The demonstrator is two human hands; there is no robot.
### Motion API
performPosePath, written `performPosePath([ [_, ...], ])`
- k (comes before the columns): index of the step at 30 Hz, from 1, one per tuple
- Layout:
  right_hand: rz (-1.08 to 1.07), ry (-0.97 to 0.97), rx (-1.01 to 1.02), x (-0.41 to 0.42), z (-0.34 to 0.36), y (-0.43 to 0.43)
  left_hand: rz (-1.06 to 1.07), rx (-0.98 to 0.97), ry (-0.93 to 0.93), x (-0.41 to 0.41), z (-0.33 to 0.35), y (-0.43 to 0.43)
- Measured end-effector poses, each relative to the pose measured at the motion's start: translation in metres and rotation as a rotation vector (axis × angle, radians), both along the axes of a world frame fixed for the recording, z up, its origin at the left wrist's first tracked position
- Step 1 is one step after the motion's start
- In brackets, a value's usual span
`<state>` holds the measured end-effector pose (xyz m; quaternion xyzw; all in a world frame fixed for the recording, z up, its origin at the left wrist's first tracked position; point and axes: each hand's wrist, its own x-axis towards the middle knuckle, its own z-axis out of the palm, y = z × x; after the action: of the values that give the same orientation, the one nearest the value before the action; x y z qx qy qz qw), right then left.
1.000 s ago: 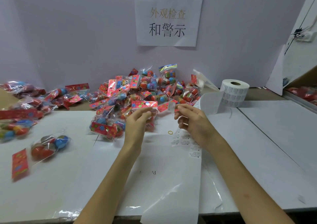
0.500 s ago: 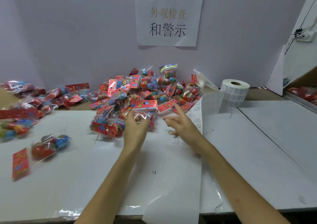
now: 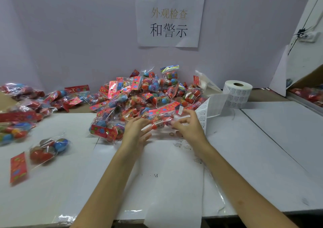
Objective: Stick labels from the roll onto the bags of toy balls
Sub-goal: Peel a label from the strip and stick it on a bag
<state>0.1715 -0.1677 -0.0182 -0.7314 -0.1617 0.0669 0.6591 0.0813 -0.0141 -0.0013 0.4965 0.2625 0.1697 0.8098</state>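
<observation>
A clear bag of toy balls with a red header card lies at the front of the pile of bags, between my hands. My left hand touches its left end with fingers spread and straight. Curled fingers and thumb of my right hand pinch the bag's right end. A small white label shows at the right end of the header card, just above my right thumb. The label roll stands at the back right, and its strip trails down beside my right hand.
One bag lies alone on the white table sheet at the left, with more bags behind it along the left edge. A paper sign hangs on the back wall. A small ring lies under my right hand.
My right hand has come from the label strip to the bag and now pinches its right end. My left hand has loosened from the bag, its fingers now spread. The bag has shifted right.
</observation>
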Motion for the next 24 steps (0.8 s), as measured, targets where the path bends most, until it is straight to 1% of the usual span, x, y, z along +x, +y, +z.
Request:
performPosePath([
  [3, -0.083, -0.085, 0.032, 0.002, 0.002, -0.002, -0.064, 0.081, -0.028, -0.001, 0.001, -0.003],
  [5, -0.090, -0.145, 0.079, 0.001, 0.004, -0.004, -0.108, 0.157, -0.026, -0.001, 0.002, -0.006],
  [7, -0.048, -0.204, 0.116, -0.002, 0.007, -0.004, -0.142, 0.231, -0.017, -0.003, 0.003, -0.010],
  [9, 0.026, -0.253, 0.126, -0.006, 0.010, -0.003, -0.172, 0.258, -0.005, -0.004, 0.004, -0.013],
  [12, 0.137, -0.297, 0.111, -0.012, 0.013, -0.002, -0.218, 0.248, 0.005, -0.007, 0.007, -0.016],
  [18, 0.308, -0.233, 0.099, -0.018, 0.013, 0.001, -0.222, 0.145, -0.038, -0.008, 0.009, -0.015],
  [21, 0.338, -0.228, 0.090, -0.019, 0.013, 0.002, -0.188, 0.129, -0.066, -0.007, 0.005, -0.014],
  [24, 0.309, -0.249, 0.046, -0.018, 0.012, 0.001, -0.117, 0.150, -0.028, -0.005, 0.002, -0.012],
])
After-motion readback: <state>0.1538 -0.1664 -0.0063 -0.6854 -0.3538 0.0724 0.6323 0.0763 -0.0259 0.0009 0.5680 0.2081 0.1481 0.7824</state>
